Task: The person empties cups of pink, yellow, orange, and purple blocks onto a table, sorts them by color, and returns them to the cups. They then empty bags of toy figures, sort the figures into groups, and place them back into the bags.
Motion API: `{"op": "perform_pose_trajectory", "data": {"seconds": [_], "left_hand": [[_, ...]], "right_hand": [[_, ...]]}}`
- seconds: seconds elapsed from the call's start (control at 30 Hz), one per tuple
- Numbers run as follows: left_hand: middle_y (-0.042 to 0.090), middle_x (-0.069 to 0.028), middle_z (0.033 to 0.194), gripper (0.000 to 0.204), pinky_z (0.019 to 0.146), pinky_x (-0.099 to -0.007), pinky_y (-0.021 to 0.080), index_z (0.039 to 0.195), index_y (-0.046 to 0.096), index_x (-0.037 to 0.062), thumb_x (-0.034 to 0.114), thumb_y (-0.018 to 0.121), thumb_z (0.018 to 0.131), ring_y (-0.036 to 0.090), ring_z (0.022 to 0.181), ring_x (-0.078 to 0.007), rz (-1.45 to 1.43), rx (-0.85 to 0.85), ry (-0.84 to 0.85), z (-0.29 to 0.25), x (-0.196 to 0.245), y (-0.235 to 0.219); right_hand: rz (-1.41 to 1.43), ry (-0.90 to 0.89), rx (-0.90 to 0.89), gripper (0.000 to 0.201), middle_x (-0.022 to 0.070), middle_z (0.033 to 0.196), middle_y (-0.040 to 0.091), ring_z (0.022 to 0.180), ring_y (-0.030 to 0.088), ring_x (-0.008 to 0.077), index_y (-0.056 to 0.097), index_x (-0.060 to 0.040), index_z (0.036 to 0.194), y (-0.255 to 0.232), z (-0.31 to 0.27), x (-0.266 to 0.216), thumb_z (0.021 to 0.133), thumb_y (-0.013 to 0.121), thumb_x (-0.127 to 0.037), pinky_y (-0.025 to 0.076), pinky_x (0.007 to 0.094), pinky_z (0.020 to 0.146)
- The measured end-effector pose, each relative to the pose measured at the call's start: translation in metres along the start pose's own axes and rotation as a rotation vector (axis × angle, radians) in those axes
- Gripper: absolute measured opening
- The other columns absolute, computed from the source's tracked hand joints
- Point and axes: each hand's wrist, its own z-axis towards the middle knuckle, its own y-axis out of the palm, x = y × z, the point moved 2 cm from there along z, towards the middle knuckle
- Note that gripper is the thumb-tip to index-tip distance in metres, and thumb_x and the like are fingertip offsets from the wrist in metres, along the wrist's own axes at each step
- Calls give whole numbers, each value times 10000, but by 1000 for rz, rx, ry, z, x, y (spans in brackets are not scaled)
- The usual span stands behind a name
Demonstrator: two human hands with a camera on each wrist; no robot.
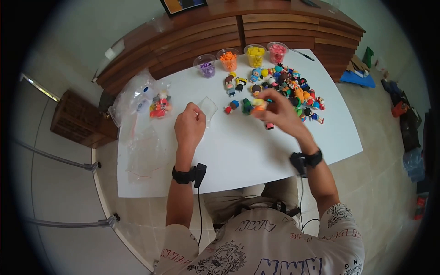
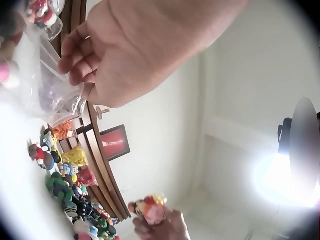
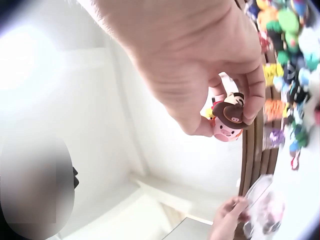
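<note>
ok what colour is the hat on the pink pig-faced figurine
The brimmed hat is brown; it shows best in the right wrist view.

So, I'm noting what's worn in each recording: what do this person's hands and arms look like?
The left hand and right hand are ungloved. Behind each sits a black wrist strap with a small black camera and a thin cable. The short, pale sleeves bear red lettering; the right one shows a dark line drawing.
</note>
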Motion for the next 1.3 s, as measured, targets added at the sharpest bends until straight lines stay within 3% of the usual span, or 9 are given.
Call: {"op": "perform_pose_trajectory", "data": {"seconds": [0.13, 0.4, 0.47, 0.53, 0.6, 0.83, 0.97, 1.03, 1.3], "left_hand": [[678, -146, 700, 94, 614, -464, 513, 928, 619, 51, 124, 678, 917, 683, 665, -365, -181, 6, -68, -2, -12, -3], [677, -152, 704, 67, 612, -461, 508, 938, 612, 52, 107, 651, 942, 684, 665, -363, -166, 13, -49, -10, -25, -13], [677, -151, 702, 63, 612, -460, 509, 938, 612, 54, 103, 650, 944, 685, 665, -363, -165, 30, -49, -11, -31, -14], [592, -90, 609, 55, 540, -360, 432, 926, 606, 21, 48, 653, 934, 551, 519, -194, -118, 82, -8, -13, -37, -16], [587, -89, 605, 59, 538, -360, 427, 921, 605, 18, 49, 654, 933, 544, 517, -190, -134, 88, -25, -14, -44, -17], [580, -82, 603, 67, 538, -351, 418, 912, 604, 10, 44, 659, 929, 538, 527, -158, -183, 69, -67, -15, -48, -18], [583, -80, 610, 59, 547, -341, 427, 913, 605, 12, 39, 655, 930, 542, 538, -155, -189, 115, -77, -13, -56, -22], [658, -145, 671, 67, 581, -468, 480, 901, 605, 43, 83, 653, 926, 664, 627, -356, -141, 97, -75, -12, -63, -31], [629, -140, 665, 50, 571, -439, 467, 921, 606, 52, 65, 654, 930, 631, 598, -321, -68, 263, -44, 13, -59, -101]], "right_hand": [[-429, -488, -68, 360, 107, 1064, 631, 851, 652, 225, 645, -56, 1172, 95, 69, -1, 837, 759, -122, 534, 339, 748], [-714, -406, -406, 323, 146, 1063, 676, 879, 704, 300, 689, -28, 1153, 141, 115, 33, 835, 722, -71, 570, 386, 798], [-310, -293, -398, 305, 209, 1051, 711, 911, 715, 364, 705, -13, 1131, 142, 117, 33, 830, 698, -63, 565, 424, 839], [-369, -303, -249, 306, 203, 1095, 717, 903, 725, 310, 694, 0, 1159, 139, 113, 39, 855, 686, -37, 574, 393, 825], [-448, -365, 62, 263, 223, 1007, 747, 822, 757, 297, 723, 45, 1104, 133, 110, 50, 890, 706, -107, 587, 412, 788], [-300, 205, -304, 307, 117, 694, 730, 589, 722, 200, 759, 35, 963, 142, 124, 91, 955, 682, -262, 583, 337, 616], [-426, 142, -359, 235, 102, 709, 735, 586, 719, 185, 750, 15, 915, 146, 138, 87, 925, 658, -200, 581, 313, 603], [-422, 17, -308, 172, 97, 714, 735, 585, 718, 182, 738, 2, 881, 145, 143, 67, 885, 644, -142, 583, 307, 605], [-306, -95, -314, 207, 81, 787, 735, 628, 696, 138, 699, 7, 898, 150, 151, 3, 951, 645, -186, 559, 277, 594]]}}
